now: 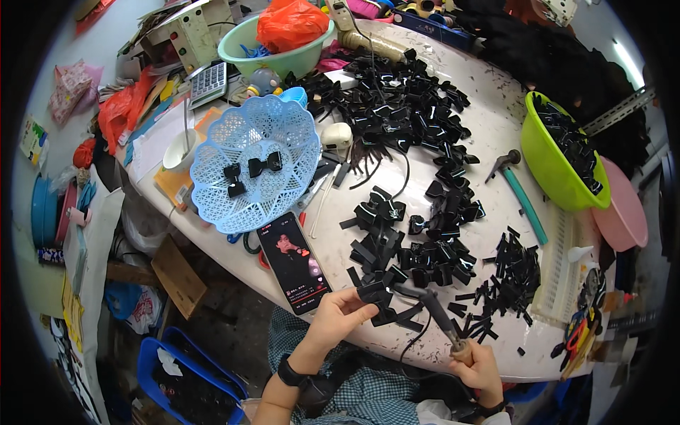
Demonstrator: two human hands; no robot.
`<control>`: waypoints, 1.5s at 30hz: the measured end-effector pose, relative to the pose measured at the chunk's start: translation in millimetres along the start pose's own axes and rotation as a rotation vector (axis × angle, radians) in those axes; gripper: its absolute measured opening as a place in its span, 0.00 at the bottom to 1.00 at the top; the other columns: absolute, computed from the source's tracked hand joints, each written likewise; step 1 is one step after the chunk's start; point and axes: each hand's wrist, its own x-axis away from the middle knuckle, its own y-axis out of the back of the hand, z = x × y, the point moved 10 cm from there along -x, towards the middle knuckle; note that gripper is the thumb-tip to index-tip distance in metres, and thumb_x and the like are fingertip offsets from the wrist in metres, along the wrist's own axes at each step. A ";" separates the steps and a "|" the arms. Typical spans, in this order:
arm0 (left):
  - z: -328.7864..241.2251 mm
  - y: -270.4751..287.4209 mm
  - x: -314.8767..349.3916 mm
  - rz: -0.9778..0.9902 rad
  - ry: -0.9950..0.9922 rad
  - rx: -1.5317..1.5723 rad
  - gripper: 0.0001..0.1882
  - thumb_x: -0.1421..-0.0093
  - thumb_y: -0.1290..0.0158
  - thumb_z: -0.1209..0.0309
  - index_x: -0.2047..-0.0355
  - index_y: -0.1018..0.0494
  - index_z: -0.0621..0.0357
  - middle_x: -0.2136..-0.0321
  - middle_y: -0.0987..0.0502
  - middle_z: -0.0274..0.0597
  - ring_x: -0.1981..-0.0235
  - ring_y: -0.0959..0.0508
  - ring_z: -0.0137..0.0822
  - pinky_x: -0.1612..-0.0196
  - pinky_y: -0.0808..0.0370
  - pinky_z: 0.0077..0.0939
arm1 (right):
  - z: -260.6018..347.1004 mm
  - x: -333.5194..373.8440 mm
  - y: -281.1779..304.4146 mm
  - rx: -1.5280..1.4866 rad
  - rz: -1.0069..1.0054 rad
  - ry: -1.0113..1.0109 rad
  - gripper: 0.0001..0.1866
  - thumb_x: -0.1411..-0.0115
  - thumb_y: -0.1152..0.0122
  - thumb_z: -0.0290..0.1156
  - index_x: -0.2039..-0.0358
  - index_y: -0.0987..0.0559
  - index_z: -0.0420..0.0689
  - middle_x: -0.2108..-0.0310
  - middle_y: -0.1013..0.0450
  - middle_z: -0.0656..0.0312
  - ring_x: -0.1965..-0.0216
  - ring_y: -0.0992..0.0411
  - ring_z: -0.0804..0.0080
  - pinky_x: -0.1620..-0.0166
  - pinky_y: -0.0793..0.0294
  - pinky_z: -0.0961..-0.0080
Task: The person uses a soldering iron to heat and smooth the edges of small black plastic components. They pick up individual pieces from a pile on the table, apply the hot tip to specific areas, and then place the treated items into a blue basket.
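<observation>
Pinching a folded black ribbon bow [373, 292], the left hand [338, 319] has thumb and fingers clamped on it at the table's near edge. Right hand [476, 367], at four o'clock from the left, fist closed around the wooden handle of a soldering iron [433, 312]; tip meets the bow. Cut black strips [504, 278] lie at two o'clock. Phone [294, 263] at eleven o'clock, screen lit. Beyond it, pale blue lattice basket [255, 164] holding three finished bows. Far, twelve o'clock: green bowl [244, 51] with an orange plastic bag. At two o'clock, lime tub [549, 159] of black bows, pink basin [627, 212] beside it. Blue crate [185, 375] on floor, eight o'clock.
</observation>
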 end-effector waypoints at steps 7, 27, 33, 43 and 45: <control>0.2 4.0 -3.5 -0.016 -0.002 -0.033 0.10 0.53 0.49 0.79 0.68 0.31 0.66 0.72 0.27 0.36 0.70 0.29 0.23 0.65 0.33 0.15 | 14.8 5.8 3.8 0.035 -0.019 0.008 0.17 0.64 0.36 0.36 0.83 0.33 0.40 0.93 0.44 0.63 0.91 0.47 0.78 0.86 0.46 0.81; -9.8 -5.5 -6.5 0.036 0.026 -0.149 0.05 0.54 0.48 0.78 0.75 0.31 0.65 0.78 0.28 0.33 0.75 0.30 0.19 0.71 0.34 0.11 | -0.8 4.7 -2.9 0.228 0.056 0.028 0.17 0.64 0.36 0.38 0.81 0.32 0.40 0.89 0.37 0.55 0.87 0.36 0.61 0.82 0.40 0.77; -5.0 -5.2 -5.9 0.046 -0.006 -0.117 0.07 0.53 0.49 0.78 0.72 0.31 0.66 0.77 0.28 0.32 0.75 0.31 0.19 0.72 0.35 0.10 | -4.8 4.8 -6.3 0.148 0.076 0.004 0.16 0.63 0.37 0.36 0.81 0.32 0.40 0.89 0.38 0.58 0.89 0.38 0.68 0.83 0.42 0.79; -8.9 25.6 -7.3 -0.068 -0.012 -0.308 0.09 0.53 0.50 0.75 0.71 0.31 0.67 0.76 0.28 0.36 0.76 0.29 0.22 0.73 0.31 0.15 | -40.2 14.7 23.7 -0.304 -0.221 -0.154 0.12 0.53 0.47 0.35 0.82 0.35 0.41 0.90 0.41 0.70 0.89 0.44 0.86 0.86 0.45 0.88; -24.1 37.4 -11.0 -0.117 0.006 -0.336 0.06 0.53 0.49 0.74 0.76 0.32 0.66 0.79 0.29 0.36 0.79 0.29 0.23 0.77 0.32 0.14 | -47.2 14.5 17.6 -0.278 -0.183 -0.127 0.13 0.53 0.46 0.37 0.82 0.35 0.41 0.90 0.41 0.70 0.89 0.44 0.86 0.86 0.46 0.88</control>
